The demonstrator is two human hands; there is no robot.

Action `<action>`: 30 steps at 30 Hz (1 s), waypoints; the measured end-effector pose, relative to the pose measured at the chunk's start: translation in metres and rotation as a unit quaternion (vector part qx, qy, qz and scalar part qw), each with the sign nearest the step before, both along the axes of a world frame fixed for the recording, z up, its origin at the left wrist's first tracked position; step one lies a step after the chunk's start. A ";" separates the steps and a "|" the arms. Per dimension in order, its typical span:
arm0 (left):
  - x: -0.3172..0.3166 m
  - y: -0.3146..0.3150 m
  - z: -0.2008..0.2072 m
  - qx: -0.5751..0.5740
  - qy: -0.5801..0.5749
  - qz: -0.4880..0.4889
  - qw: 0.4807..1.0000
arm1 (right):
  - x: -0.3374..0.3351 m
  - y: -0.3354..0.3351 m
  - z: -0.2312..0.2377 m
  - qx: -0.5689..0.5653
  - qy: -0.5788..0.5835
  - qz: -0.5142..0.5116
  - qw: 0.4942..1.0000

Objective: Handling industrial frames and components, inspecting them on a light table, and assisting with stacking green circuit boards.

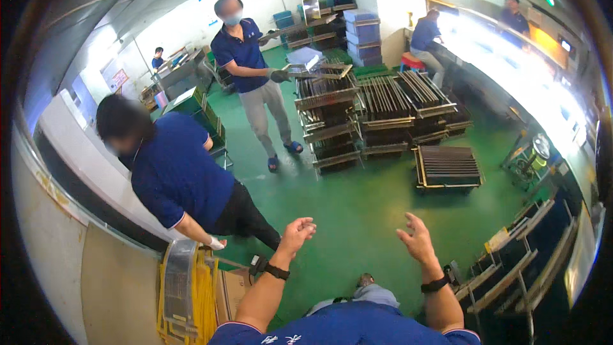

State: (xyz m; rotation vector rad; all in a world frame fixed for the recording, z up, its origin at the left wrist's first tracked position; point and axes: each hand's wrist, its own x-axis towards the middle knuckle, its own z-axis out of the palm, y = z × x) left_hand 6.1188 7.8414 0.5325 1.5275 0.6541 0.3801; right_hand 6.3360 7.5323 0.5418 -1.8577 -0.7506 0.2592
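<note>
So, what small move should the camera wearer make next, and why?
Probably a short step forward, toward the low rack of dark slats: the left hand and right hand are raised, empty and held apart above the green floor, and that rack stands ahead, slightly to the right, seemingly beyond their reach.

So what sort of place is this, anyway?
Probably a factory workshop: slatted racks stand in stacks on the green floor, a person sits at a long, brightly lit counter, and several people wear similar navy shirts.
</note>
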 end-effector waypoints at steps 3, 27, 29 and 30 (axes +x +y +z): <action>0.065 0.064 0.015 -0.007 -0.008 0.012 1.000 | 0.075 0.068 0.028 0.002 0.026 -0.004 1.000; 0.528 0.345 0.047 0.005 -0.022 0.076 0.997 | 0.598 0.346 0.081 0.108 0.080 0.098 0.986; 0.555 0.350 0.057 -0.023 -0.032 0.134 0.990 | 0.629 0.357 0.078 0.118 0.090 0.116 0.982; 0.574 0.355 0.061 -0.023 -0.033 0.147 0.988 | 0.646 0.361 0.081 0.083 0.124 0.119 0.982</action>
